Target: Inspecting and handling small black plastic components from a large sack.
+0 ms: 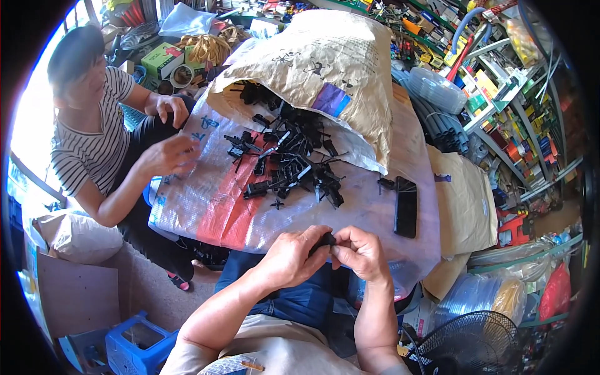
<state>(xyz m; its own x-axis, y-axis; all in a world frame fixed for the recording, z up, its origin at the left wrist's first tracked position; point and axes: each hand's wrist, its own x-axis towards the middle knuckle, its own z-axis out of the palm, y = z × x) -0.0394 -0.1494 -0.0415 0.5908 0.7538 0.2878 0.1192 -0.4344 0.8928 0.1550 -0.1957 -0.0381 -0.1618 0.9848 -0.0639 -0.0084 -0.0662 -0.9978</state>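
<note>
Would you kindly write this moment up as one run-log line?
left hand: pinching small black plastic part | right hand: same part | pile of black parts: on woven sack | phone: beside pile

We see only a sliver of the small black part (325, 239) pinched between the left hand (289, 256) and right hand (361, 252); fingers cover most of it, so we cannot tell its shape. The heap of black plastic pieces (289, 159) runs back into the mouth of the brown sack (325, 69), hiding how many lie inside. Shelf goods (500, 94) at the right are too small to identify. The black fan (472, 344) is cut off by the bottom edge.
</note>
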